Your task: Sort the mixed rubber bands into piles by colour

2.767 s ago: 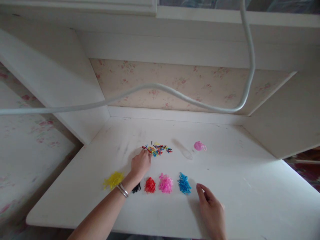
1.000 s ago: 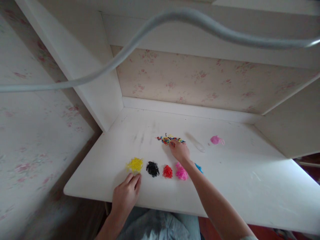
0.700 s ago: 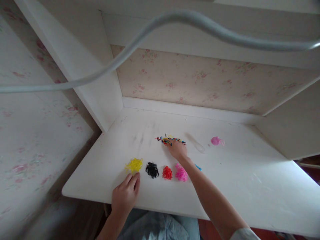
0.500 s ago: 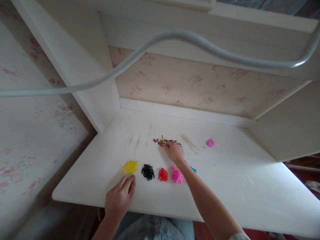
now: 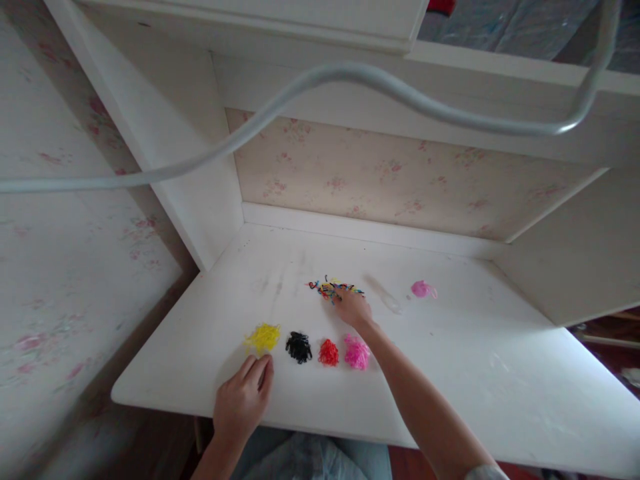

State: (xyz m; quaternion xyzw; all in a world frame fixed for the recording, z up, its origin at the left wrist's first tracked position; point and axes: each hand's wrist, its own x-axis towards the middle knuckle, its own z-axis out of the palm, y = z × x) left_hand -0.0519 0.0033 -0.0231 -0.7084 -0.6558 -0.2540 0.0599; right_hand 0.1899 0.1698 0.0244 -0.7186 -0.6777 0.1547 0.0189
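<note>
My right hand (image 5: 353, 308) reaches across the white desk (image 5: 475, 373), its curled fingertips on a small mixed heap of coloured elastic bands (image 5: 330, 289). What it pinches, if anything, is too small to see. Nearer the front edge lie sorted piles: yellow (image 5: 262, 337), black (image 5: 299, 347), red (image 5: 329, 352) and pink (image 5: 357, 352). My right forearm hides the blue pile. My left hand (image 5: 243, 400) rests flat on the desk just below the yellow pile, fingers stretched out together, holding nothing.
A clear plastic bag (image 5: 385, 297) and a small pink lump (image 5: 421, 289) lie to the right of the mixed heap. A white cable (image 5: 350, 72) hangs across the view. White shelf walls (image 5: 200, 180) enclose the desk on both sides. My knees show under the front edge.
2.8 s ago my left hand was at the mixed heap and my right rested near the blue pile. Now the right is at the heap and the left by the yellow pile.
</note>
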